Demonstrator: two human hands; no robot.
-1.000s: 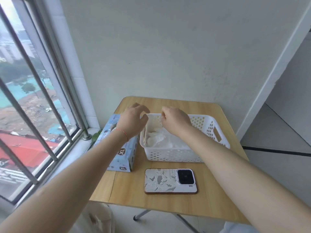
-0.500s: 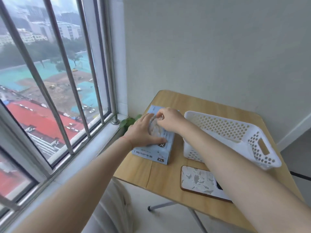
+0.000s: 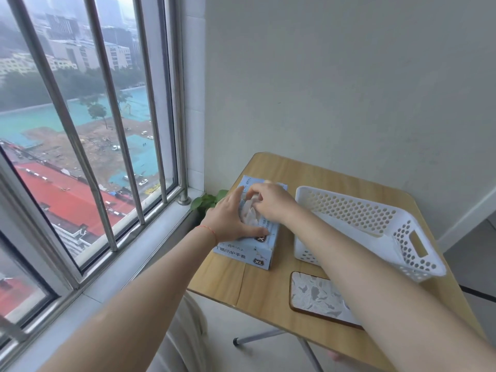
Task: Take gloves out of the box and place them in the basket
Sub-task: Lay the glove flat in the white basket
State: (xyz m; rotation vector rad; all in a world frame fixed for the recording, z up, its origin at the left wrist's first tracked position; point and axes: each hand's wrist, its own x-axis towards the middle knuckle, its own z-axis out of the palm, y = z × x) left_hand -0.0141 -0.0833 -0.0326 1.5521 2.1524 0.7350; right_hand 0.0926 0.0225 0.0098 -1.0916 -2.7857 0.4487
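A light blue glove box [image 3: 247,251] marked XL lies on the left part of the small wooden table [image 3: 268,294]. My left hand [image 3: 230,218] lies flat on the box top with straight fingers, holding it down. My right hand [image 3: 271,201] has its fingers curled on a white glove [image 3: 248,213] that bulges out of the box opening. A white perforated basket [image 3: 402,237] stands just right of the box; my right forearm crosses its near corner and hides most of its inside.
A phone [image 3: 316,296] in a grey patterned case lies face down near the table's front edge. A barred window and sill run along the left. A green plant [image 3: 206,201] peeks up between sill and table. A plain wall stands behind.
Both hands went from over the basket to the glove box. My view swung left toward the window. My right hand's fingers now dig further into the glove at the opening.
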